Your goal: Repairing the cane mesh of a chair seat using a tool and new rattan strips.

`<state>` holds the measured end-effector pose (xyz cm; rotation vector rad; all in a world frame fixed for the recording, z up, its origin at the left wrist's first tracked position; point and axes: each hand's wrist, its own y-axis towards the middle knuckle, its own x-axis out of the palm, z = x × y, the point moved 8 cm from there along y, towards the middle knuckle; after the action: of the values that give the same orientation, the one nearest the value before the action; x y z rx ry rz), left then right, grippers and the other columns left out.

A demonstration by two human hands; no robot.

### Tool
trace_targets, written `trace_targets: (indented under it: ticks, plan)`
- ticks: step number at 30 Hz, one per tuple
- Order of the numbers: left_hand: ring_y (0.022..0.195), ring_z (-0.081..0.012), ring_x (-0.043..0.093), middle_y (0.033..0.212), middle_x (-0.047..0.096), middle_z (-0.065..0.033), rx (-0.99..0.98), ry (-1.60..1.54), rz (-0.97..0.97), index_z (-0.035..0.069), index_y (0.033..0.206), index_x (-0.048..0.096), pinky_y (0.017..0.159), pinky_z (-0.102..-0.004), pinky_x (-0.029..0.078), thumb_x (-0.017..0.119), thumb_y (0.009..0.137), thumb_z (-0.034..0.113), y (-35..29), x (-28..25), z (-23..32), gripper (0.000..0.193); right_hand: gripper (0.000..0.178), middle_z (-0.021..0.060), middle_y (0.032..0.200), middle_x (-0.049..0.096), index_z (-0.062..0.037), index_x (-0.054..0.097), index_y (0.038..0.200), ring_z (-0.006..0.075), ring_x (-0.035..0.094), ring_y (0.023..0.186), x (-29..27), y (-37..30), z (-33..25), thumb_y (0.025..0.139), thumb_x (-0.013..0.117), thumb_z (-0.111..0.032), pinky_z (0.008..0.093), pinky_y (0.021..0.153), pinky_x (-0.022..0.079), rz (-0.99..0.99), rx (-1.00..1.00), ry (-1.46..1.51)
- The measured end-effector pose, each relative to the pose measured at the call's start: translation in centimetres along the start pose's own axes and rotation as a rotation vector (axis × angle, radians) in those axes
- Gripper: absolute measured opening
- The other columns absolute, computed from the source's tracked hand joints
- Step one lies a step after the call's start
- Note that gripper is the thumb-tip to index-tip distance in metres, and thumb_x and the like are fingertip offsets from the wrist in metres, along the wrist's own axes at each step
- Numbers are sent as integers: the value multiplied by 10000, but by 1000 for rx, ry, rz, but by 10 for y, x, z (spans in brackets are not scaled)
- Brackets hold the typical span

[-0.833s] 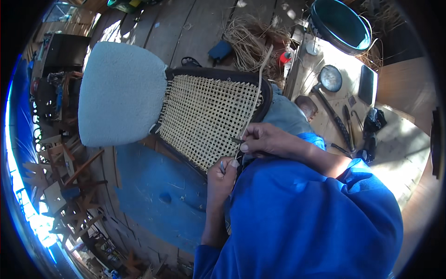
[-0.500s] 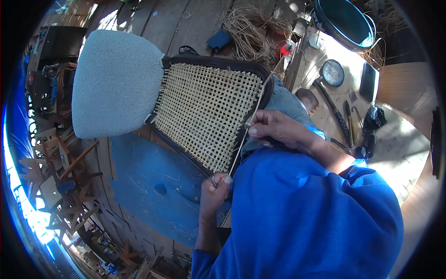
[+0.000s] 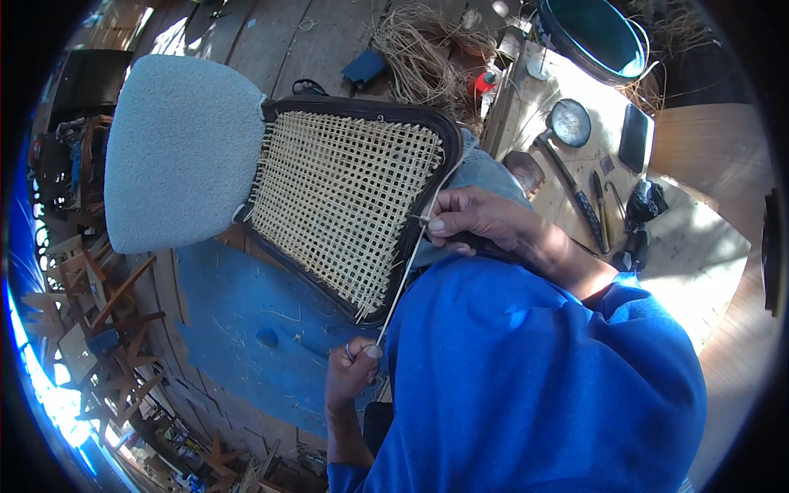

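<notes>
A chair back (image 3: 345, 201) with a dark frame and a woven cane panel lies tilted across my lap, its pale fabric seat (image 3: 177, 152) to the left. A long cane strand (image 3: 403, 275) runs along the near side of the frame. My left hand (image 3: 352, 371), with a ring on one finger, is closed on the strand's lower end, below the frame's corner. At the middle of that side, my right hand (image 3: 481, 222) pinches at the edge beside the strand. A small thin piece shows between its fingertips and the frame; its kind is unclear.
On a board at right lie a hammer-like tool (image 3: 575, 185), a dark phone (image 3: 632, 138) and slim hand tools (image 3: 602, 209). Behind them stands a dark bucket (image 3: 588, 41). Loose cane (image 3: 419, 57) is heaped at the back. A blue sheet (image 3: 238, 320) covers floor at left.
My left hand has moved down and away from the frame's corner, drawing the strand out with it. My right hand stays at the frame's edge. The whole view has shifted slightly.
</notes>
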<state>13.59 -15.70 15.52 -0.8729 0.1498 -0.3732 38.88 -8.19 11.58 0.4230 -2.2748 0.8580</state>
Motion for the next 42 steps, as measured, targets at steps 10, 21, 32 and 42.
trace_targets:
  ticks: [10, 21, 32, 42]
  plan:
    - [445, -77, 430, 562, 499, -16, 12, -102, 191, -13, 799, 594, 400, -232, 341, 578, 834, 148, -6, -55, -22, 166, 258, -23, 613, 479, -6, 573, 931, 78, 461, 569, -223, -156, -88, 846, 565, -249, 227, 554, 383, 1210, -356, -1336]
    - [458, -113, 443, 618, 507, -53, 207, -132, 22, -9, 807, 563, 417, -225, 375, 624, 844, 196, 102, 47, 78, 217, 182, 221, 765, 577, 0, 570, 805, 383, 581, 742, -192, -190, 96, 848, 499, -162, 448, 640, 442, 1092, -31, -1325]
    - [480, -112, 459, 621, 503, -42, 204, -271, 72, -5, 792, 557, 416, -217, 389, 636, 848, 182, 123, 61, 97, 210, 368, 191, 1018, 610, -46, 609, 1062, 316, 576, 998, -182, -116, -22, 921, 467, -354, 368, 858, 437, 936, -184, -1045]
    - [491, -56, 473, 664, 567, -28, 293, 52, -130, 7, 981, 585, 455, -170, 373, 590, 852, 94, 117, 129, 141, 156, 607, 230, 959, 619, 49, 493, 1150, 321, 617, 925, -304, -147, -49, 736, 663, -361, 389, 859, 460, 1496, 88, -1032]
